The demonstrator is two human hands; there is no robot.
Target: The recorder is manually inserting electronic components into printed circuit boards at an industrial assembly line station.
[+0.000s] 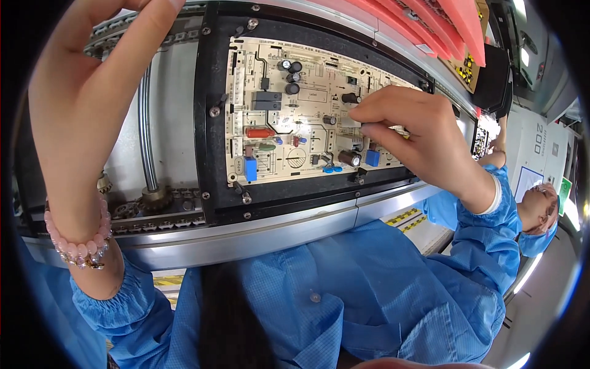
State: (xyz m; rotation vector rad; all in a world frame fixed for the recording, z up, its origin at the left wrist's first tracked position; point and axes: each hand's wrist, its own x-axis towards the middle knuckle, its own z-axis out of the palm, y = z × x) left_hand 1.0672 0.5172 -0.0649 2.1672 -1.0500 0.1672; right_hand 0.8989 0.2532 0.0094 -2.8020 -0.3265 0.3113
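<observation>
Right hand [424,129] — over circuit board [310,112]

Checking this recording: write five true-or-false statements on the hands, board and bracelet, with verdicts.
1. The right hand is over the board. True.
2. The left hand covers the board's middle. False: in the picture, it is left of the black frame.
3. The frame surrounds the board. True.
4. The beaded bracelet is on the right wrist. False: the bracelet is on the left.
5. The red part is on the board's left half. True.
</observation>
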